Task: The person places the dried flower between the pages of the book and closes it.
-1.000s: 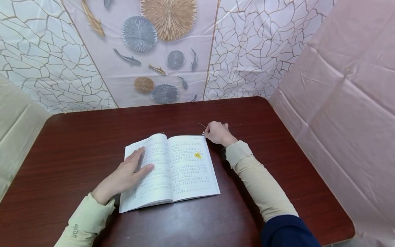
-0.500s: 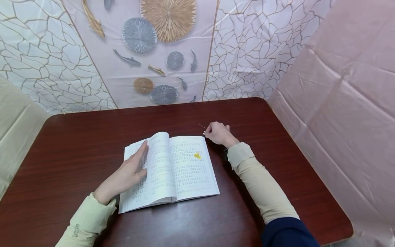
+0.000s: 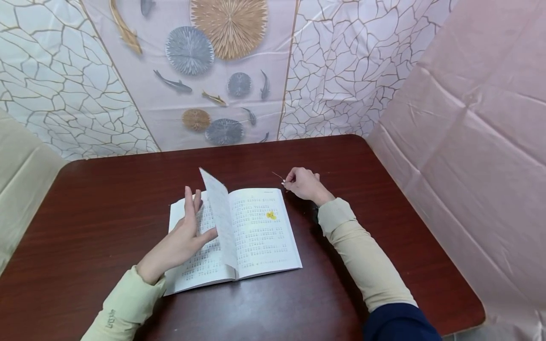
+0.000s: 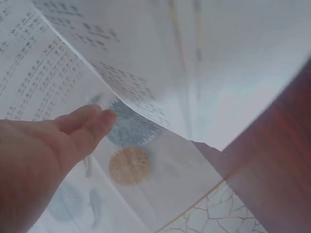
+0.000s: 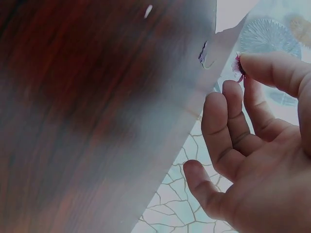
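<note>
Your book [image 3: 266, 246] lies spread on the desk [image 3: 106, 203], with one leaf [image 3: 218, 208] standing up from the gutter. Over its 9 o'clock side, your left hand [image 3: 183, 239] has its fingers extended and released; whether the thumb touches that leaf, I can't tell. Just off the book at 2 o'clock, your right hand [image 3: 304, 183] pinches a small pinkish sprig [image 5: 237, 65]. A yellow blossom [image 3: 271, 215] rests on the book, toward 2 o'clock from its centre.
</note>
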`<state>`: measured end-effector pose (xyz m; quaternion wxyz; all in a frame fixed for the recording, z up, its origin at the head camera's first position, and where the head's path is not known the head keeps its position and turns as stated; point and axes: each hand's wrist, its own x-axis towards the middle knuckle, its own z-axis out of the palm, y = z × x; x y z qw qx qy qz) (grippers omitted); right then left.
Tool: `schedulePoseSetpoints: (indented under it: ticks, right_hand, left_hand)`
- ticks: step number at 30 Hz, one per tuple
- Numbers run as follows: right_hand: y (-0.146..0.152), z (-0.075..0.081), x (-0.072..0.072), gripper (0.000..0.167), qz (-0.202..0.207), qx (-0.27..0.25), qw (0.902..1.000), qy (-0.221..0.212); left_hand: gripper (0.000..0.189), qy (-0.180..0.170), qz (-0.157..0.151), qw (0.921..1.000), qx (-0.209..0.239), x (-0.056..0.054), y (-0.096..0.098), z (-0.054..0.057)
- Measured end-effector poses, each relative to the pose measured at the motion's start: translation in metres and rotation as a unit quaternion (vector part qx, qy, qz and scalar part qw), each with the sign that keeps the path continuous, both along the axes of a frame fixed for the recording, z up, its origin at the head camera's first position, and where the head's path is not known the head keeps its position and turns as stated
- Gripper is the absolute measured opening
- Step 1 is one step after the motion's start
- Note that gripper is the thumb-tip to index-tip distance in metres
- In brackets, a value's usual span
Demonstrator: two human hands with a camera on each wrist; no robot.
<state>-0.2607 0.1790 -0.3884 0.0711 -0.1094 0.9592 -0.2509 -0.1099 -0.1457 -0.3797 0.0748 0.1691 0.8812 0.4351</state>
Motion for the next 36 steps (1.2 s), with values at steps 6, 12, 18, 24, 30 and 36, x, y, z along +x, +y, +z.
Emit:
schedulePoseSetpoints:
  ticks: [6, 12, 18, 24, 30, 36]
  right_hand:
    - [0.004, 0.006, 0.002, 0.010, -0.005, -0.013, 0.9999, 0.007]
    - [0.013, 0.013, 0.008, 0.009, -0.010, -0.041, 0.9991, 0.009]
    - [0.016, 0.015, 0.013, 0.009, -0.019, -0.059, 0.9979, 0.016]
    - [0.017, 0.013, 0.018, 0.007, -0.031, -0.103, 0.9940, 0.018]
    - [0.017, 0.015, 0.024, 0.006, -0.037, -0.126, 0.9905, 0.042]
    - [0.015, 0.017, 0.027, 0.008, -0.030, -0.142, 0.9883, 0.048]
  left_hand:
    - [0.103, 0.007, -0.013, 0.9991, -0.040, 0.002, 0.003, 0.001]
    - [0.105, -0.004, -0.004, 0.9981, -0.061, 0.004, 0.003, -0.001]
    - [0.107, -0.018, 0.004, 0.9963, -0.084, 0.005, -0.004, -0.006]
    - [0.106, -0.020, 0.015, 0.9938, -0.109, 0.007, -0.014, -0.012]
    - [0.104, -0.030, 0.017, 0.9935, -0.109, 0.011, -0.021, -0.012]
    - [0.106, -0.044, 0.026, 0.9924, -0.112, 0.014, -0.026, -0.010]
